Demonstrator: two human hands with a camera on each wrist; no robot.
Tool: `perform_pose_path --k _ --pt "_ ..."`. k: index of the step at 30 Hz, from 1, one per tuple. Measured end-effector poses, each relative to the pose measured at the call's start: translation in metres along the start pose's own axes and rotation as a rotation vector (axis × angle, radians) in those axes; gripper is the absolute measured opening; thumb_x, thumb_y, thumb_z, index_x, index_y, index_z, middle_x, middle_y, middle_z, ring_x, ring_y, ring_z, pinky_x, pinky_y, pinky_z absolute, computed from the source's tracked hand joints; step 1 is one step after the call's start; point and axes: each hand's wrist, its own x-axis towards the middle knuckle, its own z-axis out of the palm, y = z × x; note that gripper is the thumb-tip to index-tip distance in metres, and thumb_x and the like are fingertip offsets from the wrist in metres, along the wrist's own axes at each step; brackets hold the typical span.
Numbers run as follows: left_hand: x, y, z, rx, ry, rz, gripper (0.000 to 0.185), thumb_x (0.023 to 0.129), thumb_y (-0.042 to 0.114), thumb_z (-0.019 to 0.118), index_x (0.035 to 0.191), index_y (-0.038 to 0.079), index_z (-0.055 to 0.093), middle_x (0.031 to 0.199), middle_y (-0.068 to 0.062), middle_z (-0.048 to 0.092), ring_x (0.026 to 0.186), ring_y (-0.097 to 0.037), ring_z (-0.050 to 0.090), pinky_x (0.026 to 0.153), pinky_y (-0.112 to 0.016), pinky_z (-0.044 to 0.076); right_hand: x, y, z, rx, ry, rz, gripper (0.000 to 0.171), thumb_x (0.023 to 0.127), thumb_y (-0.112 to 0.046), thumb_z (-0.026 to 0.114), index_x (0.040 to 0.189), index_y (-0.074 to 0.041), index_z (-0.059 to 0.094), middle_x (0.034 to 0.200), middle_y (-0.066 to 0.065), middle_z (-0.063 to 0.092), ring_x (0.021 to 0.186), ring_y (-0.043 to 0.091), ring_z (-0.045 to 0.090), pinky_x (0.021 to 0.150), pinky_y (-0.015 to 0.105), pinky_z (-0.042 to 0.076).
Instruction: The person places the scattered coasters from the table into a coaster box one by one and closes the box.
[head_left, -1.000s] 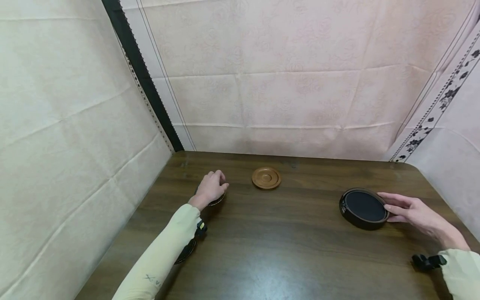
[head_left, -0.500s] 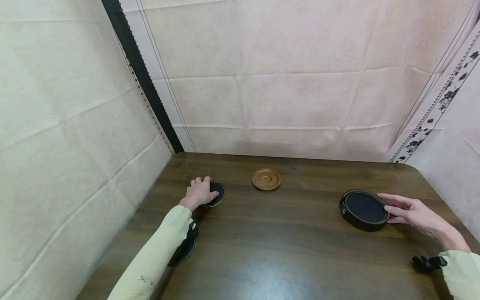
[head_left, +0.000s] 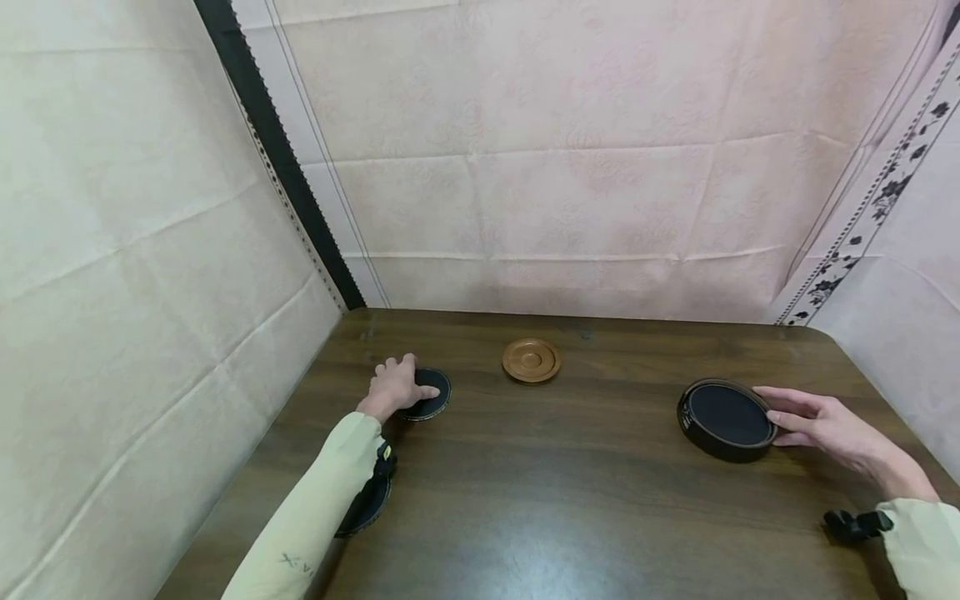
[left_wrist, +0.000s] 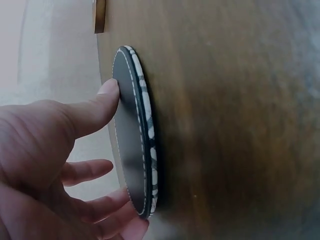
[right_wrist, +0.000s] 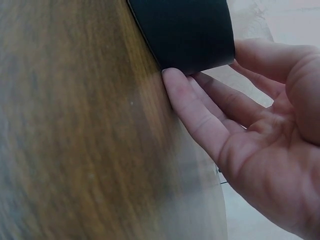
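**Head camera: two hands at two dark round things on a wooden table**

Head view showed a dark wooden table (head_left: 570, 492) set against pale cloth walls. The left hand (head_left: 395, 386) lay at the far left of the table on a thin black coaster (head_left: 431, 394) that sat flat on the wood. In the left wrist view the thumb (left_wrist: 95, 107) pressed the coaster's top face (left_wrist: 127, 140), and the other fingers (left_wrist: 107, 210) curled loosely toward its near edge. The hand was not clamped round the coaster; it touched it with a relaxed, mostly open grip, and the coaster rested on the table.

The right hand (head_left: 817, 421) lay at the right side of the table beside a round black holder (head_left: 726, 418) with a low wall. The right wrist view showed straight fingers (right_wrist: 192, 107) laid against the holder's side wall (right_wrist: 187, 30), the palm open and the thumb off the wall. The hand touched the holder without closing round it, and the holder stood flat on the wood.

A brown wooden saucer (head_left: 531, 360) sat near the back edge of the table, between the two hands and apart from both, closer to the left hand. A second black coaster (head_left: 366, 506) lay under the left forearm, partly hidden by the pale sleeve (head_left: 315, 517). A small black clip-like piece (head_left: 855, 525) showed at the right wrist, next to the cuff.
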Motion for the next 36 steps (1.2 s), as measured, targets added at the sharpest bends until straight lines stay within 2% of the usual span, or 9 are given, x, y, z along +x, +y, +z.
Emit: perform_pose_path --k 6,12,18,26,31,36 --pt "-0.001 0.0 -0.001 -0.006 0.058 -0.003 0.072 0.085 0.044 0.075 0.138 0.006 0.046 0.133 -0.027 0.042 0.121 -0.043 0.037 0.099 -0.056 0.04 0.001 -0.001 0.0 0.001 -0.007 0.0 0.049 0.1 -0.007 0.053 0.148 -0.005 0.039 0.12 -0.026 0.061 0.1 0.006 0.068 0.078 0.034 0.059" --pt "-0.004 0.005 -0.008 0.014 0.106 0.031 0.063 0.088 0.035 0.073 0.138 0.006 0.05 0.134 -0.029 0.041 0.12 -0.044 0.035 0.095 -0.055 0.04 0.001 -0.002 -0.002 -0.03 0.004 0.011 0.051 0.1 -0.007 0.055 0.147 -0.003 0.039 0.118 -0.027 0.061 0.098 0.008 0.069 0.078 0.034 0.059" --pt "-0.009 0.017 -0.017 0.034 0.14 0.072 0.047 0.094 0.021 0.064 0.137 0.004 0.054 0.131 -0.026 0.041 0.119 -0.042 0.033 0.093 -0.053 0.042 0.0 -0.003 -0.002 -0.036 0.01 0.018 0.051 0.099 -0.007 0.055 0.147 -0.003 0.038 0.117 -0.027 0.061 0.097 0.008 0.069 0.077 0.034 0.059" --pt "-0.016 0.029 -0.024 0.039 0.192 0.139 0.034 0.093 0.014 0.061 0.127 0.007 0.059 0.124 -0.022 0.047 0.114 -0.038 0.038 0.085 -0.049 0.044 0.001 -0.004 -0.001 -0.04 0.009 0.029 0.052 0.099 -0.008 0.056 0.147 -0.002 0.037 0.117 -0.027 0.061 0.097 0.008 0.069 0.078 0.034 0.059" --pt "-0.022 0.038 -0.032 0.037 0.2 0.167 0.025 0.094 0.013 0.059 0.118 0.009 0.063 0.12 -0.019 0.053 0.11 -0.037 0.041 0.082 -0.047 0.046 0.001 -0.004 -0.001 -0.018 0.0 0.018 0.05 0.099 -0.007 0.055 0.147 -0.003 0.039 0.116 -0.025 0.062 0.097 0.009 0.069 0.078 0.034 0.059" --pt "-0.027 0.046 -0.039 0.041 0.175 0.205 0.016 0.094 0.013 0.059 0.109 0.012 0.065 0.117 -0.016 0.057 0.107 -0.036 0.046 0.081 -0.048 0.047 0.0 -0.004 0.0 -0.01 0.01 0.022 0.049 0.099 -0.006 0.055 0.146 -0.005 0.041 0.115 -0.024 0.063 0.096 0.009 0.07 0.077 0.034 0.059"
